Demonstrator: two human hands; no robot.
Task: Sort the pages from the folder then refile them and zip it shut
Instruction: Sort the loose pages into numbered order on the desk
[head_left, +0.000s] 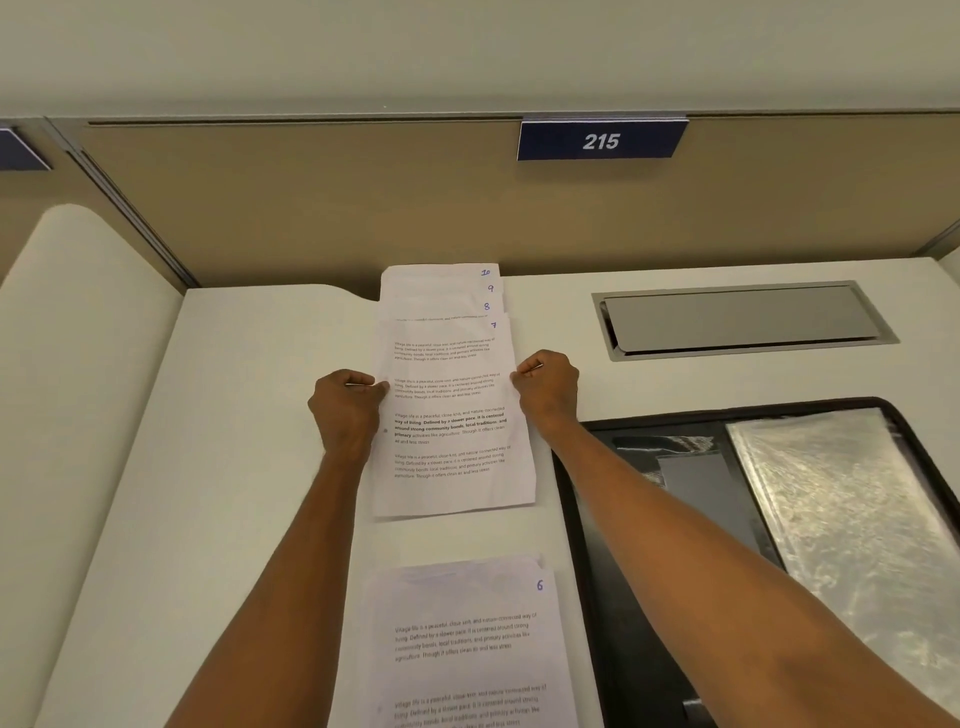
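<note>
A fanned stack of printed pages lies on the white desk, its top corners showing handwritten numbers 10, 9, 8 and 7. My left hand pinches the left edge of the top page, numbered 7. My right hand pinches its right edge. A second stack of pages, topped by page 6, lies nearer to me. The black zip folder lies open at the right, with a clear plastic sleeve inside.
A grey cable hatch is set into the desk at the back right. A tan partition with a blue sign reading 215 closes off the back. The desk curves away at the left.
</note>
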